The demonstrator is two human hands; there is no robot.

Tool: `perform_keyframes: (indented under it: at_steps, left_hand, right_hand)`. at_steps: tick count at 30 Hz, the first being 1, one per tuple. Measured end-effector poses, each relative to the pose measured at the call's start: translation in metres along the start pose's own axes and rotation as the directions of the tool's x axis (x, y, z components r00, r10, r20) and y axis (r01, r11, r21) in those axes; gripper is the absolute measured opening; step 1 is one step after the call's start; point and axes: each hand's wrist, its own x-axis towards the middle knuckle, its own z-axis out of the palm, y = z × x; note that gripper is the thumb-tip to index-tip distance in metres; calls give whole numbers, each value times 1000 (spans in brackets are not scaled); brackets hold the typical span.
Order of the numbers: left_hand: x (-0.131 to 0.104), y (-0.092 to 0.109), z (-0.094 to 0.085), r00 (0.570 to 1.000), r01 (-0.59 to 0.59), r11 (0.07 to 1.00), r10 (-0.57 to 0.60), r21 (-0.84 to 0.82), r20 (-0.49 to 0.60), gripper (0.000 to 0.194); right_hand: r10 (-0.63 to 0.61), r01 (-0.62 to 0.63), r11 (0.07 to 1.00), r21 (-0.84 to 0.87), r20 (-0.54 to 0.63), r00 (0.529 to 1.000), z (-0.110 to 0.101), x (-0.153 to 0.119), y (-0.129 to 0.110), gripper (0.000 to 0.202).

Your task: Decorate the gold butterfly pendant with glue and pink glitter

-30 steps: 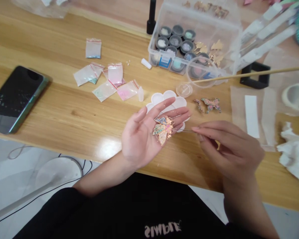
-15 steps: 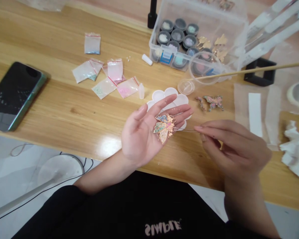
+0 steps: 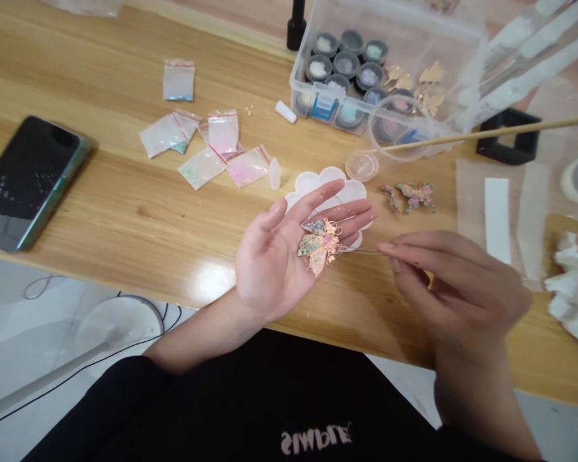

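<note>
Palm up, fingers extended, my left hand (image 3: pixel 270 263) lies open beneath a gold butterfly hairpin (image 3: pixel 320 245). The butterfly has blue, green, pale and pink glittery wings, with gold flowers at its right end. Two thin prongs run from it to my right hand (image 3: pixel 455 282), whose thumb and forefinger pinch their far end. Whether the butterfly rests on the left palm or hovers just above it, I cannot tell. A white flower-shaped palette (image 3: pixel 330 181) is partly hidden behind the left fingers. Another colourful butterfly ornament (image 3: pixel 418 196) lies on the table beyond my right hand.
A clear plastic box (image 3: pixel 301 83) holds several small pots and gold pieces. Small zip bags (image 3: pixel 202 167) lie left of the palette, and a phone (image 3: pixel 26 183) further left. A wooden stick (image 3: pixel 486 133) crosses near a black square frame (image 3: pixel 508 138). Crumpled tissue (image 3: pixel 575 289) sits at right.
The camera view has shifted very slightly. Both hands and the hairpin keep nearly the same pose.
</note>
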Motion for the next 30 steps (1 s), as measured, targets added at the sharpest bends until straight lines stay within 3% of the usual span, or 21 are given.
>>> perform_keyframes:
  at_steps: [17,30]
  left_hand:
    - [0,-1,-1,1000,11,1000,-10,-15,9,63]
    - [0,-1,-2,1000,10,1000,-9,-28,29,52]
  right_hand:
    - [-3,4,1000,-11,55,998,-1,0,0,44]
    - [-11,10,1000,21,48,999,-1,1,-1,38]
